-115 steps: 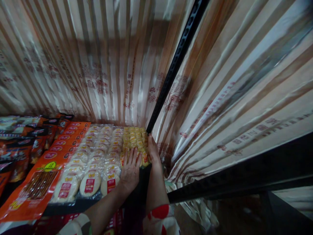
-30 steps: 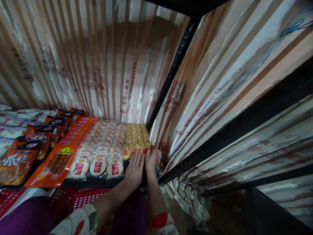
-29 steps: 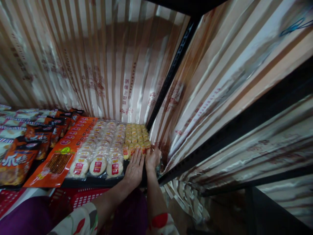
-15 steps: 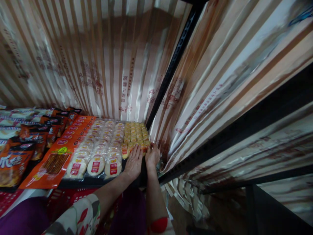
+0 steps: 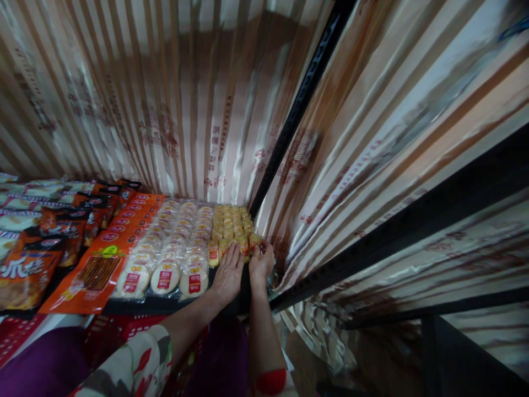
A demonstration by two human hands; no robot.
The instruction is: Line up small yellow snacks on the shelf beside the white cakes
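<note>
A pack of small yellow wrapped snacks (image 5: 231,226) lies at the right end of a dark shelf (image 5: 165,304), against the black corner post (image 5: 289,118). My left hand (image 5: 228,274) rests flat on the near end of that pack, fingers stretched out. My right hand (image 5: 261,263) sits beside it at the pack's right corner, its fingers curled onto the front snacks. Packs of round white cakes with red labels (image 5: 165,264) lie just left of the yellow ones.
A long orange packet (image 5: 103,259) and dark orange snack bags (image 5: 28,259) fill the shelf's left part. Striped shiny foil (image 5: 173,99) lines the back and right walls. A red basket (image 5: 119,325) is below the shelf edge. Black frame bars (image 5: 413,220) run at right.
The view has swung a little. Both hands stay on the near end of the yellow pack; my right hand's fingers have curled more onto the front corner.
</note>
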